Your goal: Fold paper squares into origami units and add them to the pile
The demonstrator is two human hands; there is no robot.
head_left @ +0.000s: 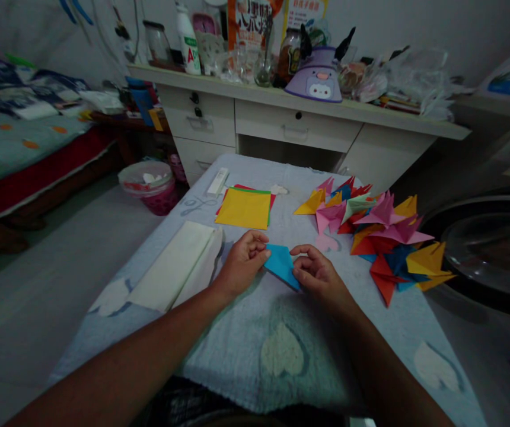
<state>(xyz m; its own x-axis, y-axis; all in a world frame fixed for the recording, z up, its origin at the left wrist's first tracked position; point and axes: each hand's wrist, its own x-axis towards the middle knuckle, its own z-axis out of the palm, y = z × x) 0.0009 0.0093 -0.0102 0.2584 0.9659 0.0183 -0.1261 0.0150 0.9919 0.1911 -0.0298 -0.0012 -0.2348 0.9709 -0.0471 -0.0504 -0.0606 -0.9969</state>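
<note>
Blue folded paper point(281, 264) is right between the two hands, at the cloth-covered desk point(241, 338). Left hand point(242, 262) pinches its left corner; right hand point(319, 276) has fingers curled at the right edge, can't tell if that's a proper pinch. Square sheets point(244, 209), yellow on top, lie just past the left hand, and a colorful pile of pointy folded pieces point(383, 216) sits beyond the right one.

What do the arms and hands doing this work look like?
They're human: the left hand and right hand wear no gloves, and no rings, watch or bracelet show. The forearms are bare, without visible sleeves or cables.
</note>
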